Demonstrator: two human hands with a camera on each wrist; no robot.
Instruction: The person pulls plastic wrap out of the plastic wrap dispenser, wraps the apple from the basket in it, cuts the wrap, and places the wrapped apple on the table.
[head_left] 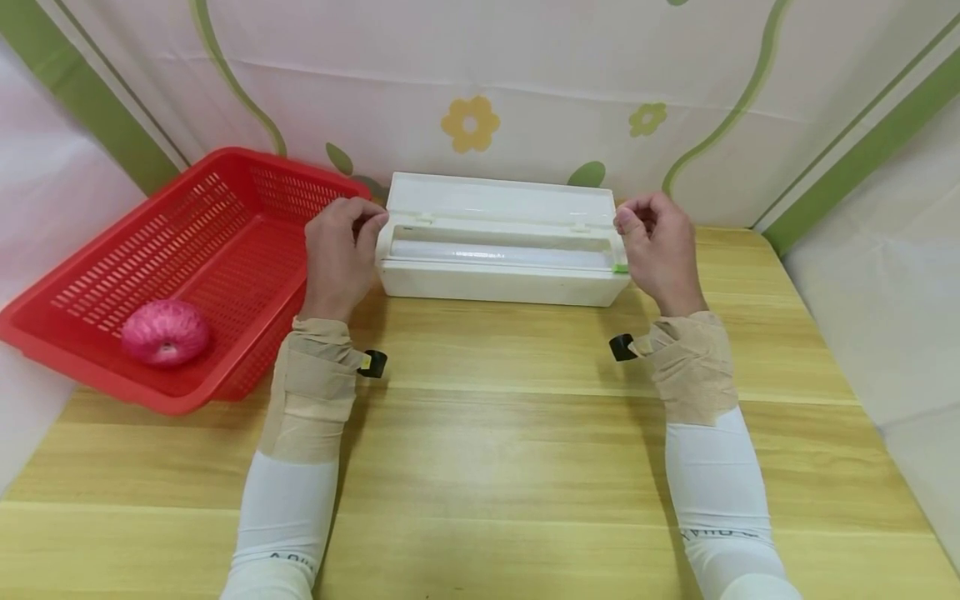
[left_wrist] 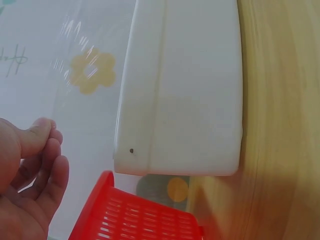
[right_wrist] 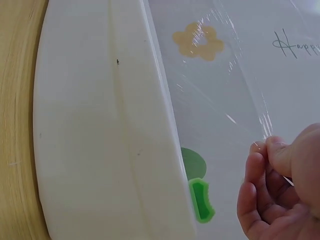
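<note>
L hand [head_left: 341,246]: pinches film [right_wrist: 220,95] corner by box [head_left: 502,250] left end;
R hand [head_left: 660,246]: pinches film at right end;
Basket [head_left: 225,179]: red, left of box; holds onion [head_left: 165,332]

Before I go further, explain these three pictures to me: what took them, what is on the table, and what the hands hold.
No machine here: a person works with two bare hands, wearing white sleeves and tan wrist wraps. The large picture comes from a camera on the person's head, looking down at a wooden table. The two smaller pictures come from cameras strapped to each wrist, so they show the same scene from very close.

On the table sits a white cling film dispenser with its lid up and the roll showing inside. To its left is a red plastic basket with a red onion in it.

The left hand and the right hand are at the two ends of the dispenser. Each pinches a corner of a clear sheet of cling film, which the wrist pictures show by its shine and wrinkles.
</note>
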